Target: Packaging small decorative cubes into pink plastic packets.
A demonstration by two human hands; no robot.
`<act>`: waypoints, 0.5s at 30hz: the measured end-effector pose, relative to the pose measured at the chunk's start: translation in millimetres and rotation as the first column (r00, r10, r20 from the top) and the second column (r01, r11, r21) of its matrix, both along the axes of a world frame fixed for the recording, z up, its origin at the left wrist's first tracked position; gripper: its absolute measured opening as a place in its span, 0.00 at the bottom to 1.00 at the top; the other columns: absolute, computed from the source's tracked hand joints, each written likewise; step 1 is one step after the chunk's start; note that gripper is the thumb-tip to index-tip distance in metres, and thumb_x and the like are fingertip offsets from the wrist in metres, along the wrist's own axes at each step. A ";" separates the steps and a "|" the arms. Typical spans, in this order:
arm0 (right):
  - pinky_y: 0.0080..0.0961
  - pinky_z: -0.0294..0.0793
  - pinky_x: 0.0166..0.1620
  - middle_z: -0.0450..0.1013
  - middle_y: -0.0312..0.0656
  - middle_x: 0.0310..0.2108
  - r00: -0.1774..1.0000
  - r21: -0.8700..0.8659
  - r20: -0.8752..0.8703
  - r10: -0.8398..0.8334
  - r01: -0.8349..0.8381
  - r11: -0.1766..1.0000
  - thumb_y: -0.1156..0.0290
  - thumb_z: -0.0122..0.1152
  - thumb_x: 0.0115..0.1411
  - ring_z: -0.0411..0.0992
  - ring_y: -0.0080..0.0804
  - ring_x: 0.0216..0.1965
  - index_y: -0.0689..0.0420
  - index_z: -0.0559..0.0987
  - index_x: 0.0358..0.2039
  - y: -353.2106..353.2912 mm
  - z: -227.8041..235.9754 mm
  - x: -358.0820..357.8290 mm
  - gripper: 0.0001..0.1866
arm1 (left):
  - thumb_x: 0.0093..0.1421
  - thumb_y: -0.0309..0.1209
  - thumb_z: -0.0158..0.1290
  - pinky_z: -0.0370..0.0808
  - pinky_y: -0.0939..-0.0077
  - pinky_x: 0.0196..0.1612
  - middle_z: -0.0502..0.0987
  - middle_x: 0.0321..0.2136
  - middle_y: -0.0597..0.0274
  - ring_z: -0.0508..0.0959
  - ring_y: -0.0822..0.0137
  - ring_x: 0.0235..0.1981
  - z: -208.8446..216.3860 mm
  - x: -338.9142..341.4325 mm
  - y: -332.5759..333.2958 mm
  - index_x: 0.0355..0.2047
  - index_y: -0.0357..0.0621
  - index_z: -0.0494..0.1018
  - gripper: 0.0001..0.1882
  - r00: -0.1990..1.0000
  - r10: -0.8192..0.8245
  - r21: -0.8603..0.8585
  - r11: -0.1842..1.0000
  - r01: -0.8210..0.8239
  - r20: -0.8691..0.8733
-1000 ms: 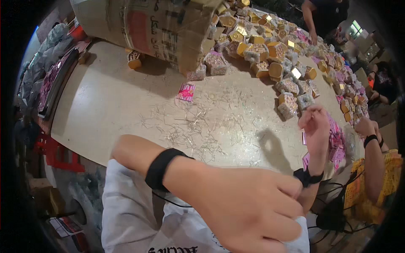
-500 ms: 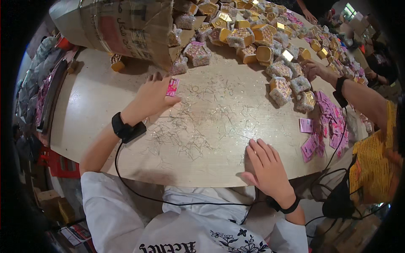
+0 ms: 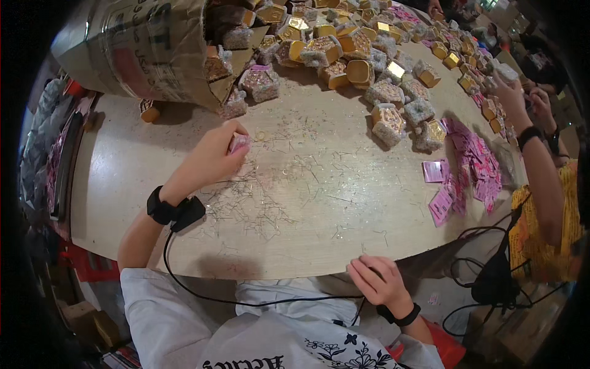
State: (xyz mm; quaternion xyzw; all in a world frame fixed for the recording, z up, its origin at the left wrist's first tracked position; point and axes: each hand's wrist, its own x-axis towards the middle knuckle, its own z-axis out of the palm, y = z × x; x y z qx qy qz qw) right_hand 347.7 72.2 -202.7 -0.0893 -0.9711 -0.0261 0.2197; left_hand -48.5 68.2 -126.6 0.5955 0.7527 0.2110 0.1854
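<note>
Over the left part of the pale table (image 3: 307,240), my left hand (image 3: 212,154) is closed around a small pink card (image 3: 236,144), which shows between thumb and fingers. Just below it lies a spread of thin, bent wire pieces (image 3: 246,206), mixed with fine glitter. At the near table edge, my right hand (image 3: 378,280) has loosely bent fingers with a gap between them, and I see nothing held. Beyond my left hand sit gold, bead-coated pieces, the nearest a pink-topped one (image 3: 261,83).
A tipped cardboard box (image 3: 147,55) spills gold pieces (image 3: 359,72) across the far side. Pink cards (image 3: 473,160) are heaped at the right. A co-worker's arm (image 3: 541,160) reaches in there. A black cable (image 3: 258,303) runs across my lap.
My left hand has curled further around the pink card. My right hand has drawn back from the tabletop to its near edge. The co-worker's hand has moved away from the gold pieces, rightward.
</note>
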 end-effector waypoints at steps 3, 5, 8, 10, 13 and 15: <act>0.27 0.76 0.44 0.74 0.39 0.39 0.984 -0.087 -0.153 0.095 -0.109 0.990 0.75 0.61 0.52 0.71 0.33 0.44 0.61 0.80 0.36 0.5 -12.8 3.3 0.09 | 0.60 0.32 0.54 0.71 0.77 0.32 0.74 0.27 0.56 0.74 0.71 0.27 9.2 14.6 1.9 0.40 0.35 0.69 0.13 0.959 -0.046 -0.039 0.997 0.060 0.279; 0.26 0.78 0.41 0.74 0.41 0.37 0.975 -0.134 -0.185 0.120 -0.146 0.980 0.79 0.61 0.50 0.72 0.33 0.42 0.63 0.80 0.35 6.0 -9.1 -2.6 0.10 | 0.61 0.33 0.53 0.71 0.80 0.33 0.74 0.27 0.64 0.73 0.77 0.28 17.3 24.4 3.8 0.36 0.35 0.71 0.12 0.928 -0.013 -0.076 0.996 0.044 0.371; 0.28 0.77 0.33 0.74 0.44 0.34 0.953 -0.175 -0.269 0.137 -0.188 0.966 0.78 0.61 0.46 0.73 0.37 0.36 0.63 0.79 0.32 9.4 -10.1 -4.3 0.10 | 0.62 0.34 0.53 0.70 0.81 0.33 0.74 0.27 0.67 0.72 0.79 0.28 17.9 30.2 8.2 0.37 0.36 0.72 0.11 0.858 0.019 -0.099 0.994 0.037 0.514; 0.29 0.75 0.37 0.73 0.44 0.34 0.974 -0.607 -0.221 0.059 -0.184 0.773 0.79 0.62 0.47 0.73 0.37 0.35 0.63 0.77 0.33 11.0 -12.2 2.2 0.11 | 0.62 0.33 0.53 0.70 0.82 0.32 0.74 0.28 0.68 0.72 0.80 0.28 17.6 36.0 14.0 0.37 0.36 0.72 0.11 0.861 -0.001 -0.076 0.996 0.045 0.509; 0.30 0.73 0.34 0.71 0.43 0.32 0.970 -0.402 -0.159 0.184 -0.234 0.885 0.78 0.61 0.45 0.72 0.38 0.33 0.62 0.76 0.34 32.9 12.6 -15.2 0.12 | 0.63 0.33 0.53 0.70 0.83 0.32 0.75 0.28 0.68 0.72 0.81 0.29 22.4 42.1 10.8 0.38 0.37 0.73 0.11 0.854 0.004 -0.104 0.993 0.058 0.520; 0.30 0.72 0.35 0.69 0.43 0.30 0.985 -0.371 -0.023 0.174 -0.170 0.913 0.77 0.60 0.45 0.70 0.39 0.33 0.61 0.74 0.30 47.2 23.9 -14.6 0.09 | 0.63 0.34 0.53 0.70 0.84 0.33 0.75 0.28 0.68 0.72 0.81 0.29 27.6 50.1 16.5 0.38 0.37 0.73 0.11 0.832 -0.022 -0.119 0.987 0.106 0.554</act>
